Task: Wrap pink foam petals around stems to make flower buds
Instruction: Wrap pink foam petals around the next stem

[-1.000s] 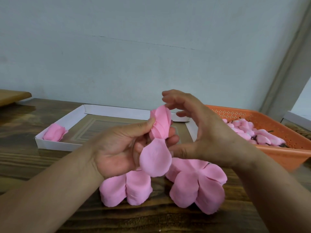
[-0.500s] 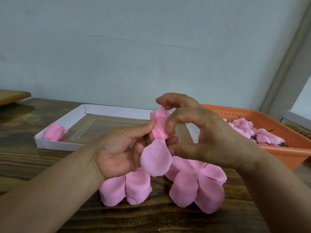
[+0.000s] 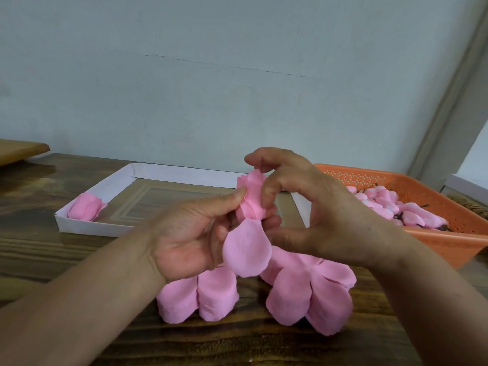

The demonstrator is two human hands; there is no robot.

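A half-rolled bud of pink foam petals stood upright between the fingertips of both hands, its crinkled top edge just under the right hand's bent forefinger and its left side against the left thumb tip. One loose rounded pink foam petal hung down from the base of the bud, below the fingers and in front of the left palm, its broad end lowest. Beneath the hands, two flat fan-shaped pink foam petal cut-outs lay on the wood: one under the left palm, a larger one under the right wrist. No stem could be seen within the fingers.
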